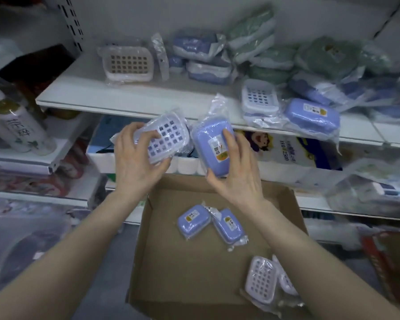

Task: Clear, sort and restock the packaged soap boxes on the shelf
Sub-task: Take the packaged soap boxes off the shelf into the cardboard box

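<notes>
The left hand (136,162) grips a bagged white-grid soap box (165,138), the right hand (238,174) a bagged blue soap box (211,144), fingers (227,136) curled round each. Both are held above the cardboard box (194,278), just below the shelf (125,98) edge; the blue one's long axis points toward the shelf.

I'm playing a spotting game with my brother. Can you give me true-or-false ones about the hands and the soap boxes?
1. The left hand holds a white soap box with a grid top. True.
2. The right hand holds a green box. False: it holds a blue soap box.
3. Two blue packs lie in the cardboard box. True.
4. The cardboard box is empty. False: it holds blue packs and white packs.
</notes>
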A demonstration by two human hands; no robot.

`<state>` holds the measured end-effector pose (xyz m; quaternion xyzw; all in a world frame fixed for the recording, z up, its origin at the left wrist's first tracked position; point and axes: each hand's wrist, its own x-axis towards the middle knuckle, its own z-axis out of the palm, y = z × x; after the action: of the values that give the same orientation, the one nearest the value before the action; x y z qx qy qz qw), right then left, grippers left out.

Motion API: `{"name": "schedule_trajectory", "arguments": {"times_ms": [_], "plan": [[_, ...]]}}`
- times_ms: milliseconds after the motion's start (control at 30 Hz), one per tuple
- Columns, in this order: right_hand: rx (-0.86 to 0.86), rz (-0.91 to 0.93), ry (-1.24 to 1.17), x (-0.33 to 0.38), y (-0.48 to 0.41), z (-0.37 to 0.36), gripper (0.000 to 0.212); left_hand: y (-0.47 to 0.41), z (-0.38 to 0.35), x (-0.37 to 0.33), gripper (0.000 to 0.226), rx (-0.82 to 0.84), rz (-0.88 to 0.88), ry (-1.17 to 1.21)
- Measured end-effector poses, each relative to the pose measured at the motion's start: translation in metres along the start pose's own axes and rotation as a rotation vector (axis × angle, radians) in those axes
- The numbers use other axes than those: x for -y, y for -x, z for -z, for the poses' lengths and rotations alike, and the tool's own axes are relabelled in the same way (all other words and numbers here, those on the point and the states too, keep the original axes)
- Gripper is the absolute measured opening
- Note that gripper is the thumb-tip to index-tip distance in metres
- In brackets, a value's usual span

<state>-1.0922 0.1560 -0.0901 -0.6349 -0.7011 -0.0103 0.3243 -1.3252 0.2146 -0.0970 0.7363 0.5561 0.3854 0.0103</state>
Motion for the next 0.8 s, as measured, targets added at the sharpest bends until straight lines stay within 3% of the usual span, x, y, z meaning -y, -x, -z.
{"name": "schedule_trajectory", "arguments": {"times_ms": [133, 333, 400, 533, 800], "plan": [[0.187, -0.085, 0.003, -0.040, 0.063, -0.011, 0.093, 0.083, -0.030, -0.018, 0.067, 0.276, 0.161, 0.003], [0.766, -0.496, 0.011, -0.102, 0.147, -0.038, 0.095, 0.209, -0.085, -0.033, 0.098, 0.843, 0.526, -0.072], [0.909, -0.535, 0.050, -0.115, 0.172, -0.045, 0.100, 0.238, -0.099, -0.039, 0.093, 0.979, 0.616, -0.115], [0.958, -0.553, 0.036, -0.130, 0.202, -0.066, 0.092, 0.263, -0.123, -0.048, 0.075, 1.019, 0.594, -0.193], [0.963, -0.446, 0.059, -0.140, 0.210, -0.093, 0.090, 0.262, -0.158, -0.030, 0.078, 1.014, 0.399, -0.362]]}}
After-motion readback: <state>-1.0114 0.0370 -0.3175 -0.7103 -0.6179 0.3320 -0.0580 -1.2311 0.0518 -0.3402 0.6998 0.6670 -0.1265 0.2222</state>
